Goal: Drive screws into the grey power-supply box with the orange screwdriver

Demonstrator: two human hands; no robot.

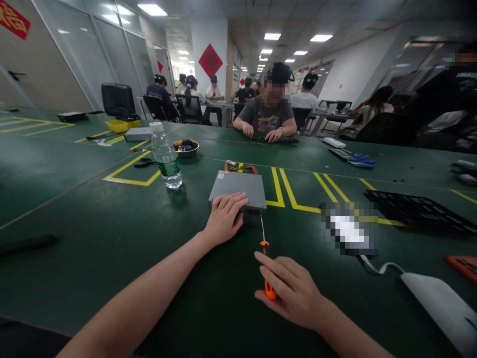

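Observation:
A grey metal box (238,186) with coloured wires at its far end lies on the green table (93,238). My left hand (224,218) rests on the box's near left corner, fingers stretched flat over the top. My right hand (292,291) is closed round the orange handle of a screwdriver (265,253). The thin shaft points away from me, and its tip touches the near face of the box.
A water bottle (166,156) stands left of the box, with a bowl of small parts (186,147) behind it. A black tray (421,211) and a white device (439,306) lie to the right. A person (267,112) sits across the table; others sit farther back.

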